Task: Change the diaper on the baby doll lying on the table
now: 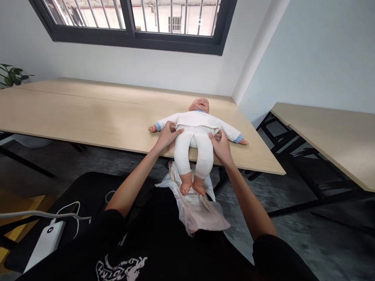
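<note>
A baby doll (193, 146) lies on its back at the table's front edge, arms spread, legs hanging over toward me. Its white shirt (197, 119) with blue cuffs is raised at the waist, above white cloth legs. At the doll's left-hand hip in view, my left hand (170, 134) grips its side, thumb in front, fingers by the shirt hem. My right hand (220, 145) holds the opposite hip, fingers curled and partly hidden. Below the plastic feet, an opened white diaper (202, 216) lies across my lap.
The pale wooden table (117, 117) runs along the wall under a barred window (175, 17). A second table (331, 132) stands to the right. On a black chair (96, 187) at left lies a white power bank (47, 244) with a cable.
</note>
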`<state>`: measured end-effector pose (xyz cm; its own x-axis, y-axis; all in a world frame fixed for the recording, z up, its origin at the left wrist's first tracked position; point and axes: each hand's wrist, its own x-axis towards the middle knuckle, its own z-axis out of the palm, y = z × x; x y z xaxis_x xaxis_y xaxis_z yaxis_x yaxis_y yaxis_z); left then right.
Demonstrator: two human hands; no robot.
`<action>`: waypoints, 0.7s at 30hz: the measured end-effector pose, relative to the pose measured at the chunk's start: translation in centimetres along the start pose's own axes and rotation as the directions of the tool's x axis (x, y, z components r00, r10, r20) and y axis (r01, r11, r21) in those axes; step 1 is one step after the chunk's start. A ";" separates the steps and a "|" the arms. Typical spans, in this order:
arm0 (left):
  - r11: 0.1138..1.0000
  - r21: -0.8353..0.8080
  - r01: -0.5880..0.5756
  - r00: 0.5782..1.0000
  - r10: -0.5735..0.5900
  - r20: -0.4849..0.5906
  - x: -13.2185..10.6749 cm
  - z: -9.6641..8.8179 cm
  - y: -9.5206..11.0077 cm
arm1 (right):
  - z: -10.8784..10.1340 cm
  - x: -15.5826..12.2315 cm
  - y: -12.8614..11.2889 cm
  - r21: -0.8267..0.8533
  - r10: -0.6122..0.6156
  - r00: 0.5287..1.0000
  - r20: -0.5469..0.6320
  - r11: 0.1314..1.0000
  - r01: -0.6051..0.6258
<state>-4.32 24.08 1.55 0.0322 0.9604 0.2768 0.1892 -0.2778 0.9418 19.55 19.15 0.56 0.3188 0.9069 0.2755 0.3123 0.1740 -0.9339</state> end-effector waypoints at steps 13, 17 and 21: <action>0.914 0.314 0.256 0.736 -0.395 0.550 -15.1 -9.8 -6.3 | -5.8 -13.5 7.1 -0.172 0.004 0.983 0.184 0.985 0.028; 0.920 0.381 0.086 0.853 -0.266 0.450 -15.4 -7.8 -10.7 | -2.7 -12.7 8.2 -0.139 0.046 0.810 0.585 0.989 0.044; 0.936 0.352 0.003 0.888 -0.164 0.429 -14.8 -7.2 -10.8 | 0.3 -12.0 7.0 0.002 -0.059 0.639 0.767 0.996 0.089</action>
<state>-13.92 12.75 -11.37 0.4189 0.9080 0.0091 0.5230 -0.2494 0.8150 17.69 9.62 -9.37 -0.5009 0.8637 0.0561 0.3378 0.2548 -0.9061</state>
